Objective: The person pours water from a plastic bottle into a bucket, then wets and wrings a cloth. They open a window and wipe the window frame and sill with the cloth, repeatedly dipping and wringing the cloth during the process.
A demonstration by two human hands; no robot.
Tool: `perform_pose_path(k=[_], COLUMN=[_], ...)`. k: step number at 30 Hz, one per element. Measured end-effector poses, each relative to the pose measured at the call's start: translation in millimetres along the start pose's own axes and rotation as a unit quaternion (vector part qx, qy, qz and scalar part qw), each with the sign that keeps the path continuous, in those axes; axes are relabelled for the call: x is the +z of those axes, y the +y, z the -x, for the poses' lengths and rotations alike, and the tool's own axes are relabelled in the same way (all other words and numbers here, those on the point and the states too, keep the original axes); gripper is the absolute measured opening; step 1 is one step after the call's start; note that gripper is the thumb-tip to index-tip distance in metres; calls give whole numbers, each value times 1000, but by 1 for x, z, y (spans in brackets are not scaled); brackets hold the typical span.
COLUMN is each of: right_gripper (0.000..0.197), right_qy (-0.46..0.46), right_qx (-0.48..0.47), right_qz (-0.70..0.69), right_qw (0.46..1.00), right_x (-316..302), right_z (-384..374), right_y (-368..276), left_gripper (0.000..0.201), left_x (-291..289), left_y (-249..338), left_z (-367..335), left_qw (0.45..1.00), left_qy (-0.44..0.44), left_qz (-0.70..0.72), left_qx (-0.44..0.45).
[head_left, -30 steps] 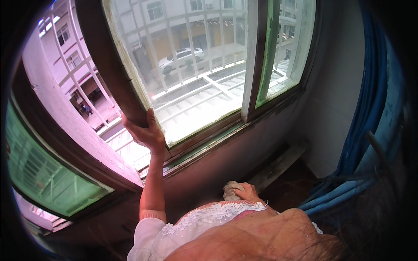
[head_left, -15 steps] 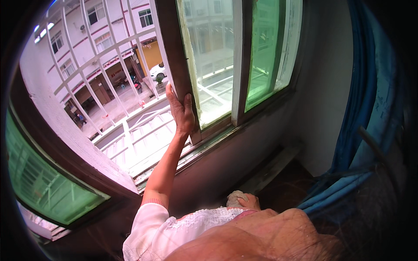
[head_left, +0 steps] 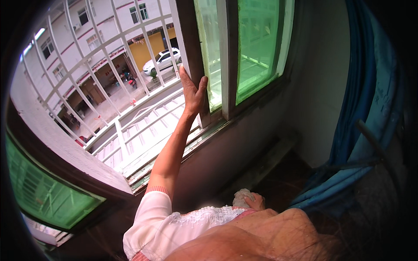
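My left hand [head_left: 193, 95] grips the upright edge of a brown-framed sliding window sash [head_left: 190, 48], thumb on the room side and fingers toward the opening. My arm is stretched out over the sill track [head_left: 191, 145]. The sash overlaps another pane of green glass [head_left: 257, 48] to its right. Low by my body, my right hand [head_left: 257, 201] is closed on a crumpled pale cloth [head_left: 242, 198]; part of this hand is hidden behind my chest.
White security bars [head_left: 102, 48] stand outside the opening. Beyond them are a building and a white car [head_left: 163, 60]. A green-glazed pane [head_left: 48, 187] is at the lower left. Blue curtains [head_left: 359, 87] hang at the right, near a dark rod [head_left: 374, 141].
My left hand and the sash have moved to the right, so the opening is wider and the sash overlaps the green pane more. The right hand still holds the cloth.
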State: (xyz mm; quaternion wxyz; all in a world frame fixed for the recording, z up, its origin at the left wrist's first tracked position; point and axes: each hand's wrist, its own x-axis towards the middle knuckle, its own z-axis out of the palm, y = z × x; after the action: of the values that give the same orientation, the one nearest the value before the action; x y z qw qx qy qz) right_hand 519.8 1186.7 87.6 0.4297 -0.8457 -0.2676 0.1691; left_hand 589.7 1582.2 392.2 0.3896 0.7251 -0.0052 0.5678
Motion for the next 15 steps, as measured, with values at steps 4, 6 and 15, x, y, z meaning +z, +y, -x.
perform_pose_path(k=[4,6,15], right_gripper=[38,37,34], right_qy=[-8,-4,9], right_qx=[21,31,51], right_qz=[-25,-26,-55], right_qw=[999,999,997], right_x=[-6,-10,-29], right_z=[10,15,30], right_y=[2,4,24], left_gripper=[89,91,108], left_x=[17,25,43], left_y=[-12,-17,-18], left_z=[-7,-12,-18], left_qw=[1000,999,999], left_qy=[-4,-10,-3], left_qz=[-9,-21,-30], left_qx=[16,28,34])
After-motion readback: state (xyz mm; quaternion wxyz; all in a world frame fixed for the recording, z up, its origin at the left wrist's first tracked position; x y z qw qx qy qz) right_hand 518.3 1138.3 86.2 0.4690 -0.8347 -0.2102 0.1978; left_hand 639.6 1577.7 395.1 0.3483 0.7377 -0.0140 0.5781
